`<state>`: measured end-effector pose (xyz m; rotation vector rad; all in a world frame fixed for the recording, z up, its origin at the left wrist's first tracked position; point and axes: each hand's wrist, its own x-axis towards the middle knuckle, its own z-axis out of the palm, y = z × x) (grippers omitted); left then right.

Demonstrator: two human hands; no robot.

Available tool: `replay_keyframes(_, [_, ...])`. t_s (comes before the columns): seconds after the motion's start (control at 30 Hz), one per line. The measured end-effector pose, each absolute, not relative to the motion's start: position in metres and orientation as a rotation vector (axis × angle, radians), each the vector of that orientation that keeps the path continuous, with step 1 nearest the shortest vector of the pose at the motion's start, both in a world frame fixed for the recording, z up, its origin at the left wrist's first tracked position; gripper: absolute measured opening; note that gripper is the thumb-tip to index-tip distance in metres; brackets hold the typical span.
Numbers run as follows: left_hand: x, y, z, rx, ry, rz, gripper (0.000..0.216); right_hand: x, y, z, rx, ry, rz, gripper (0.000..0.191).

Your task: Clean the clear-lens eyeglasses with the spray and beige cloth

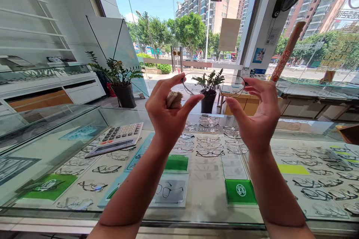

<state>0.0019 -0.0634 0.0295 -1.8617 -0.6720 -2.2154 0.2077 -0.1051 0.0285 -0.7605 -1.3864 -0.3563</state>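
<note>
Both my hands hold a pair of thin-rimmed glasses (214, 85) up at eye level above a glass counter. My left hand (168, 110) pinches the left end of the frame between forefinger and thumb, and a small crumpled beige cloth (174, 99) is tucked in its palm. My right hand (256, 114) grips the right end of the frame with its fingertips. The lenses are clear and the street shows through them.
The glass display counter (207, 198) below holds several rows of spectacle frames and green cards. A calculator (116, 139) lies on the counter to the left. Potted plants (122, 82) stand by the shop window. White shelves line the left wall.
</note>
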Motion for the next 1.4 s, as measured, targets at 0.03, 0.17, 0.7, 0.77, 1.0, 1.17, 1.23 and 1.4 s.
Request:
replay_keyframes(0.03, [0.001, -0.063, 0.031, -1.896, -0.660, -2.201, 0.050, 0.210, -0.104, 0.029, -0.758, -1.387, -0.326, 0.044])
replay_keyframes(0.17, [0.000, -0.063, 0.033, -1.989, -0.687, -2.238, 0.045, 0.215, -0.099, 0.029, -0.736, -1.383, -0.223, 0.045])
replay_keyframes(0.7, [0.000, -0.059, 0.034, -2.018, -0.787, -2.315, 0.038, 0.214, -0.090, 0.028, -0.634, -1.373, -0.073, 0.043])
replay_keyframes(0.77, [0.001, -0.059, 0.034, -2.027, -0.821, -2.309, 0.038, 0.213, -0.091, 0.028, -0.668, -1.366, -0.090, 0.043])
replay_keyframes(1.0, [0.006, -0.058, 0.031, -1.999, -0.844, -2.356, 0.033, 0.214, -0.091, 0.028, -0.745, -1.368, -0.149, 0.045])
replay_keyframes(1.17, [0.009, -0.059, 0.028, -1.886, -0.841, -2.372, 0.038, 0.213, -0.093, 0.027, -0.826, -1.376, -0.157, 0.044])
replay_keyframes(1.23, [0.009, -0.059, 0.026, -1.863, -0.840, -2.337, 0.041, 0.212, -0.092, 0.026, -0.831, -1.363, -0.116, 0.046])
replay_keyframes(1.4, [0.007, -0.060, 0.024, -1.826, -0.831, -2.258, 0.045, 0.212, -0.088, 0.024, -0.843, -1.339, -0.092, 0.045])
